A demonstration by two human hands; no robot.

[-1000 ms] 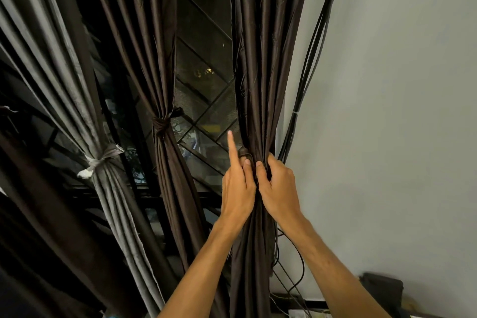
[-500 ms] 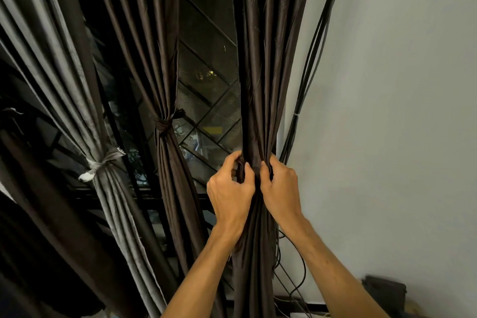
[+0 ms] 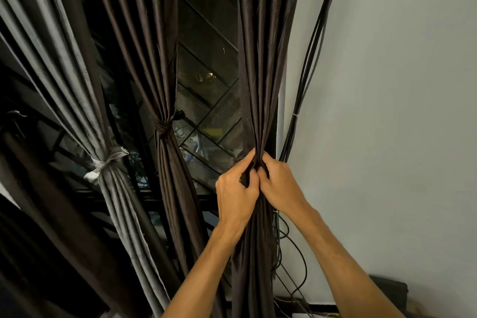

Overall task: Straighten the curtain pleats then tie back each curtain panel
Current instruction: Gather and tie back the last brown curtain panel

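Observation:
A dark brown curtain panel (image 3: 260, 64) hangs at the centre right, gathered into tight pleats at hand height. My left hand (image 3: 236, 192) and my right hand (image 3: 280, 186) both clutch that gathered waist, fingers pressed together around a dark tie strip that is mostly hidden between them. To the left, a second dark brown panel (image 3: 152, 41) is cinched by a knotted dark tie (image 3: 164, 126). Further left hangs a grey panel (image 3: 64, 72), bound with a pale grey tie (image 3: 107, 162).
A bundle of black cables (image 3: 309, 54) runs down the white wall (image 3: 400, 111) just right of the held panel and loops near the floor. Behind the curtains is a dark window with a diagonal metal grille (image 3: 206, 116). A dark box (image 3: 389, 289) sits at the lower right.
My left hand's raised index finger has curled down and the hand has closed on the gathered curtain. Both hands now sit tighter together at the panel's waist.

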